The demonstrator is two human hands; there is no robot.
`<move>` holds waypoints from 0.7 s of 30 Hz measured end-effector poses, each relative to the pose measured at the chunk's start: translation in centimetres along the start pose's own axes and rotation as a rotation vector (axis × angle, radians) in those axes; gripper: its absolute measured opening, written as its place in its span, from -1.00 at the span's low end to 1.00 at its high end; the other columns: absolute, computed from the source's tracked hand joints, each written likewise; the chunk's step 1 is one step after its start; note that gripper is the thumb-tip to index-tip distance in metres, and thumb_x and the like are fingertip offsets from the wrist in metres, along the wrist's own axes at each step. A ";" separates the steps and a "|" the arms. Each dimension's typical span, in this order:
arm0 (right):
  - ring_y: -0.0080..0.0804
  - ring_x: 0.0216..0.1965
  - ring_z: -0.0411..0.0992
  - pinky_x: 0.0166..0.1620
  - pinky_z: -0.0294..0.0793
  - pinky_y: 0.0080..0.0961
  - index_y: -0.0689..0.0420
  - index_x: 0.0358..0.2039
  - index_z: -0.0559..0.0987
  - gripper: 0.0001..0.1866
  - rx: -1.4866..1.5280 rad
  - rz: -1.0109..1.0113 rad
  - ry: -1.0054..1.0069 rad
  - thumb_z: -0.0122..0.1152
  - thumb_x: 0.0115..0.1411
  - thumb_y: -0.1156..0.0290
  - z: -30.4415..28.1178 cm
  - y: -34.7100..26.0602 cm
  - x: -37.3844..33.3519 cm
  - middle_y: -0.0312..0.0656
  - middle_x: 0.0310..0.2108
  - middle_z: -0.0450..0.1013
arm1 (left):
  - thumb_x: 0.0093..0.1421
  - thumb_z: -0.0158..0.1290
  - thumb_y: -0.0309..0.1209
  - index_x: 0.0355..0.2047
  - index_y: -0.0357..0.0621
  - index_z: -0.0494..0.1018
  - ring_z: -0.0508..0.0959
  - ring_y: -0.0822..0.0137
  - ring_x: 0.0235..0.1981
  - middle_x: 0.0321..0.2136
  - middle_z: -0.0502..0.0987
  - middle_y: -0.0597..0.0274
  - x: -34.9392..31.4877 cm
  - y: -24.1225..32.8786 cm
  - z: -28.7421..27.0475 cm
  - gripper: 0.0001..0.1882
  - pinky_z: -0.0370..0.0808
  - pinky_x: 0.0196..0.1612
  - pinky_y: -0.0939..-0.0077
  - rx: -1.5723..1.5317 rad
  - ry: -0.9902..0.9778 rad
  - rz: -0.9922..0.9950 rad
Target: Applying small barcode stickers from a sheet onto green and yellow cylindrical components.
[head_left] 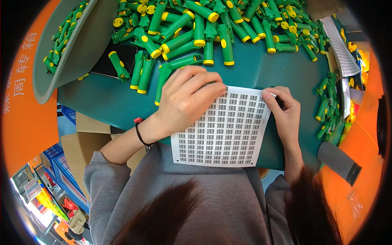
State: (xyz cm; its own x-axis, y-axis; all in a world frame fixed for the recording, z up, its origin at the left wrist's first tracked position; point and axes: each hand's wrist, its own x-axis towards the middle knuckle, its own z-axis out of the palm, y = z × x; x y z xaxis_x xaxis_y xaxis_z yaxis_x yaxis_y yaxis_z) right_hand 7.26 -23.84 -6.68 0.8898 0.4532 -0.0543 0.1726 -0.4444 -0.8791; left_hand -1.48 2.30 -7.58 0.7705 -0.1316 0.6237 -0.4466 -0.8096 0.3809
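A white sheet of small printed labels (216, 139) is held in front of my body, over the near edge of the green table. My left hand (185, 98) is closed at the sheet's upper left part, its curled fingers covering the corner; whether a single label is between the fingertips is hidden. At the upper right corner my right hand (285, 108) pinches the sheet between thumb and fingers. Just beyond my left hand lie green tubes with yellow ends (165, 79), the closest ones beside my knuckles.
A big heap of green and yellow tubes (204, 24) covers the far table (253, 75). At the left a tilted grey-green tub (79, 57) holds more. Several smaller green pieces (326, 107) lie at the right, near a grey cylinder (339, 163). A cardboard box (83, 149) stands below left.
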 end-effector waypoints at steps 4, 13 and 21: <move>-0.54 -0.16 0.39 -0.06 0.34 -0.63 0.32 -0.23 0.67 -0.82 0.005 0.009 -0.001 0.33 0.26 0.45 0.2 -0.2 0.0 -0.25 -0.26 0.47 | 0.00 0.33 -0.45 -0.32 -0.08 0.61 0.56 0.22 -0.19 -0.26 0.60 0.35 0.4 0.0 0.1 -0.81 0.51 -0.17 0.36 -0.145 -0.042 -0.128; -0.54 -0.16 0.39 -0.06 0.33 -0.62 0.31 -0.24 0.68 -0.83 0.015 0.016 0.014 0.34 0.24 0.46 0.3 0.1 0.1 -0.25 -0.27 0.47 | 0.01 0.33 -0.38 -0.28 -0.05 0.63 0.53 0.25 -0.14 -0.22 0.59 0.40 -0.1 0.2 -0.4 -0.77 0.47 -0.13 0.34 0.072 -0.053 -0.031; -0.56 -0.20 0.40 -0.10 0.36 -0.64 0.27 -0.22 0.68 -0.84 -0.089 -0.020 0.016 0.34 0.25 0.45 -0.2 -0.3 0.4 -0.26 -0.24 0.51 | -0.12 0.30 -0.51 -0.30 -0.07 0.61 0.55 0.23 -0.24 -0.25 0.58 0.34 -0.1 0.1 -0.1 -0.71 0.50 -0.22 0.37 -0.053 0.035 0.038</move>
State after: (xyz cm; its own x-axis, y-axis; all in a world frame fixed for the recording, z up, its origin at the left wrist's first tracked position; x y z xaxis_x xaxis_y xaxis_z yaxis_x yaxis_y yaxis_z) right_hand 7.65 -23.70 -6.37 0.8921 0.4509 -0.0289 0.2270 -0.5025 -0.8342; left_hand -1.68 2.28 -7.55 0.7366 -0.1405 0.6616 -0.4992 -0.7730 0.3916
